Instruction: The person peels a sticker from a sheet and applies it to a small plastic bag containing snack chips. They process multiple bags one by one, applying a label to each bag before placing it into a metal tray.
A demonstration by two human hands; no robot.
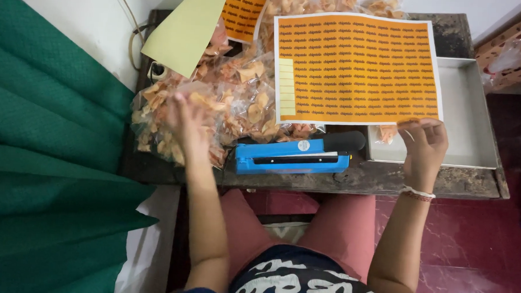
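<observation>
Right hand (425, 147) pinches the lower right corner of the orange sticker sheet (358, 69), sheet spread above and left of it, over the snack bags (239, 99). Left hand (185, 126), blurred, fingers spread open, rests on those bags. Blue heat sealer (295, 156) between the hands.

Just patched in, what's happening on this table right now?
A seated person's right hand holds up an orange sticker sheet by its lower corner; one column at its left edge is already peeled. The left hand, blurred, rests on a pile of clear bags of chips. A blue heat sealer sits at the table's near edge, with a shallow grey tray to the right. More sticker sheets lie behind.
</observation>
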